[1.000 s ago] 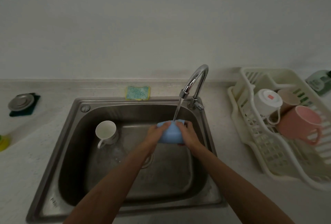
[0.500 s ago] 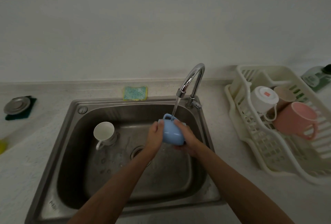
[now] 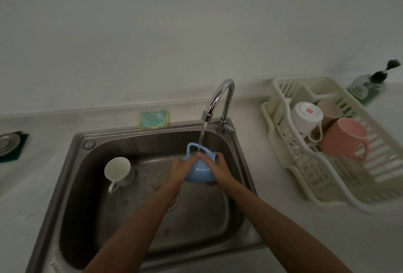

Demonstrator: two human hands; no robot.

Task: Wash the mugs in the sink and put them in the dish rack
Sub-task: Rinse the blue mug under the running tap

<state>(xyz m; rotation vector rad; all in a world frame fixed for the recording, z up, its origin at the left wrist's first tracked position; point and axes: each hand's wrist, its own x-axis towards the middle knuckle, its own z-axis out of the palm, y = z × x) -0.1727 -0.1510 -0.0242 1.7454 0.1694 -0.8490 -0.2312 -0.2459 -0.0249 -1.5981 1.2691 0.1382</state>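
Observation:
A light blue mug (image 3: 198,173) is under the running water from the tap (image 3: 220,100), over the steel sink (image 3: 72,185). My left hand (image 3: 182,169) grips its left side and my right hand (image 3: 214,169) grips its right side; its handle points up and away from me. A white mug (image 3: 117,169) lies in the sink at the left. The cream dish rack (image 3: 327,176) on the right holds a white mug (image 3: 305,118), a beige mug (image 3: 329,109) and a pink mug (image 3: 342,136).
A blue-green sponge (image 3: 154,119) lies behind the sink. A soap dispenser (image 3: 368,86) stands behind the rack. A metal sink strainer lid (image 3: 8,143) rests on a dark pad at the far left. The sink drain (image 3: 173,199) is partly hidden by my left arm.
Both hands have turned the blue mug under the stream, so its handle now points up. The view has shifted slightly left.

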